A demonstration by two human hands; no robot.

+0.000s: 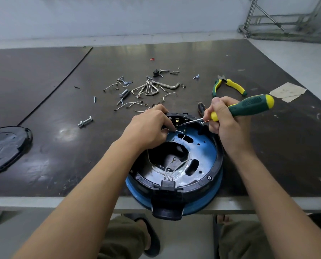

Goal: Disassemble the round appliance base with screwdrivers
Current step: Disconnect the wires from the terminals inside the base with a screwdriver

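Observation:
The round appliance base [202,152], blue with a black rim, lies open side up at the table's near edge, white wires loose inside it. My right hand [225,120] grips a green and yellow screwdriver [249,107], whose metal tip points left into the black terminal block [178,118] at the base's far rim. My left hand [148,126] rests on the far left rim and pinches a white wire [179,131] next to that block.
Loose screws, bolts, hex keys and wire bits [148,88] are scattered beyond the base. Green and yellow pliers [228,86] lie at the back right. A black round cover [4,148] sits at the left. A second tool handle [201,107] lies behind the base.

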